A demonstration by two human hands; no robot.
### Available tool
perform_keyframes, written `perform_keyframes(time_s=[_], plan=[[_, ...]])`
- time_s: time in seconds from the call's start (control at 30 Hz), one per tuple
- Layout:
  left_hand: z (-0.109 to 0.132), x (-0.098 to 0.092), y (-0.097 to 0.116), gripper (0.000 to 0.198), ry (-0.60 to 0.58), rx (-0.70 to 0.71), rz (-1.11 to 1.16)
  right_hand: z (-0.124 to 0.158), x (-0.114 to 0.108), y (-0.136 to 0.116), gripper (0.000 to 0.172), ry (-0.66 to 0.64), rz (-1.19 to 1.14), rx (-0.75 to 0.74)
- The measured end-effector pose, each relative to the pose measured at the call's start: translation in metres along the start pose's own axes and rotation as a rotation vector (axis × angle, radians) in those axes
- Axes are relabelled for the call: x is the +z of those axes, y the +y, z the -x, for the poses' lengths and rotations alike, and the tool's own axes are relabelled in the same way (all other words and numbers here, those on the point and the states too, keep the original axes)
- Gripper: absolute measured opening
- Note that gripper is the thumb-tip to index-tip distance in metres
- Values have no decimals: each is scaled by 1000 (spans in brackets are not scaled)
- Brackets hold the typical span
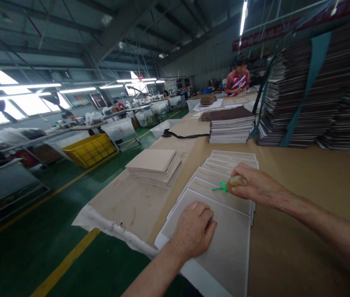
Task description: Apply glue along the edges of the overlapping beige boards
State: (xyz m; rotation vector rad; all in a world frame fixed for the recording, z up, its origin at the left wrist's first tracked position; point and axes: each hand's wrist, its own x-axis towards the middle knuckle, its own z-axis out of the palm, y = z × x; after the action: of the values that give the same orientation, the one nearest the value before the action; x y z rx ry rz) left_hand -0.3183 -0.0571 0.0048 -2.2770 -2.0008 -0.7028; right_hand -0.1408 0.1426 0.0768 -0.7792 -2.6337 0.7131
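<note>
My right hand (253,183) is closed around a yellowish squeeze bottle (234,184) with a green nozzle (219,187). The nozzle points left, over a row of overlapping grey-beige panels (205,185) with white edges. Wet-looking streaks run across the exposed strips of those panels. My left hand (195,229) rests on the nearest panel (224,243), fingers slightly bent and thumb apart, with nothing held in it. Left of the row lies a stack of beige sheets (151,161).
Behind the panels stands a stack of dark-topped sheets (232,126), with a black strap (187,136) beside it. Tall strapped piles (304,95) line the table's right. Another person (238,80) works at the far end. A yellow basket (90,150) stands across the green aisle.
</note>
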Motion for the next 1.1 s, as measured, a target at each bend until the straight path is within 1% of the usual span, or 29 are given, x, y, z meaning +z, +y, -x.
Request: perform_keyframes(time_s=[0.13, 0.23, 0.37, 0.47, 0.57, 0.7, 0.8, 0.87, 0.97, 1.1], plan=[[-1, -2, 1, 11, 3, 6, 6, 25, -19, 14, 26, -38, -13, 21], [-1, -2, 0, 12, 1, 9, 16, 48, -31, 28, 27, -37, -15, 37], [0, -1, -3, 12, 0, 10, 19, 70, -39, 47, 29, 14, -12, 78], [0, 0, -5, 12, 1, 7, 15, 78, -41, 57, 35, 32, -13, 118], [-1, -1, -3, 10, -2, 7, 16, 79, -40, 56, 35, 45, -22, 121], [-1, -2, 0, 11, -1, 6, 17, 66, -29, 38, 30, 40, -42, 79], [0, -1, -1, 12, 0, 6, 16, 53, -20, 24, 33, 31, -47, 54], [0, -1, -2, 12, 2, 5, 13, 49, -19, 20, 35, 32, -49, 50], [0, 0, -2, 13, 0, 5, 12, 56, -28, 23, 34, 9, -42, 50], [0, -1, -1, 13, -11, 5, 26, 80, -47, 35, 34, -11, 0, 100]])
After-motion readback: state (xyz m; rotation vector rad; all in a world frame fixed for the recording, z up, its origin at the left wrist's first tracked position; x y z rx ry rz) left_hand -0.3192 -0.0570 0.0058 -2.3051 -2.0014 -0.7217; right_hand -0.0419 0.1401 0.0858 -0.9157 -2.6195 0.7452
